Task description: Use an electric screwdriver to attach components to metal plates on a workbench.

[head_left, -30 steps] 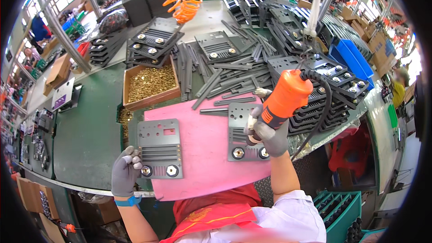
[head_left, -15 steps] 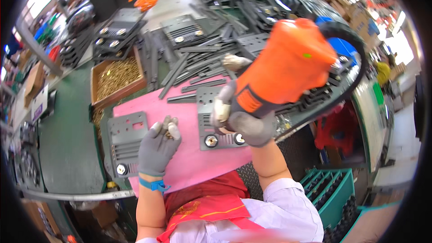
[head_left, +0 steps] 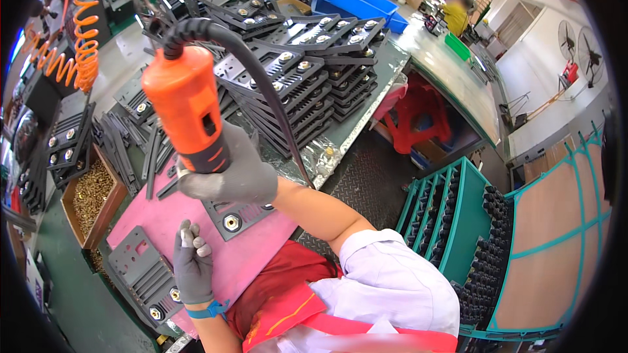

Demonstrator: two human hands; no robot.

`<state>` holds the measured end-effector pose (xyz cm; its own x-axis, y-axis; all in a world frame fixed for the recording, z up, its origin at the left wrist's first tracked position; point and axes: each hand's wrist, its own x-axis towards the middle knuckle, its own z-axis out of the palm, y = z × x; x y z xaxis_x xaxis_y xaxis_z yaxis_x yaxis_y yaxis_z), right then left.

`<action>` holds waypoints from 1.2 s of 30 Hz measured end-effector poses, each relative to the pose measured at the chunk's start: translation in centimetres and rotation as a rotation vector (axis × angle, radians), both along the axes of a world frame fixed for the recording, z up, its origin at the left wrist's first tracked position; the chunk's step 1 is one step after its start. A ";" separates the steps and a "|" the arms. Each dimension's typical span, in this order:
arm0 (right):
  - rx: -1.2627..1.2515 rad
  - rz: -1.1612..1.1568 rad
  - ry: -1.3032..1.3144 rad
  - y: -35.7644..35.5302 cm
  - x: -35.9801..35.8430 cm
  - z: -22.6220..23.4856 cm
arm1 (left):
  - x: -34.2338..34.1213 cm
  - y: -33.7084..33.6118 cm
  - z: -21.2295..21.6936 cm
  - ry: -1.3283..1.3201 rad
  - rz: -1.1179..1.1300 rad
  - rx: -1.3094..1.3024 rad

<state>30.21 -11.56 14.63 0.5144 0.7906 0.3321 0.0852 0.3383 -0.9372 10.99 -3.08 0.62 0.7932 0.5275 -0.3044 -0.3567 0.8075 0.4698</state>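
Observation:
My right hand [head_left: 242, 173], in a grey glove, is wrapped round the dark lower grip of an orange power screwdriver [head_left: 180, 95], held upright above the work surface. Its bit is hidden behind the hand. Below lies a dark slotted metal plate [head_left: 245, 221] with a nut-like brass fitting, partly covered by the hand. My left hand [head_left: 193, 268], gloved too, has curled fingers pressed together; what they hold is hidden. Beside it rests a second slotted plate [head_left: 139, 267] with two such fittings. Both plates lie on a pink mat [head_left: 255, 252].
A wooden box [head_left: 112, 212] of small brass parts stands left. Plates are stacked [head_left: 294, 101] beyond the driver's black cable [head_left: 265, 78]; blue bins [head_left: 360, 1] lie behind. To the right are a red stool [head_left: 422, 114], a teal rack [head_left: 468, 222] and a person in yellow [head_left: 454, 18].
The view has swung to the right. The screwdriver went from tilted to nearly upright in my right hand. My left fingers have closed over the small brass-coloured bits that showed there before.

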 end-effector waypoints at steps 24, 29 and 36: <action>0.151 0.598 0.133 0.0 0.7 0.5 | 1.4 -2.2 1.3 -0.107 -0.191 -0.235; 0.149 0.613 0.166 0.1 1.1 -0.1 | 1.1 -1.8 1.1 -0.017 -0.178 -0.152; 0.156 0.628 0.200 0.4 0.8 -1.0 | 0.9 -2.0 1.7 -0.099 -0.243 -0.230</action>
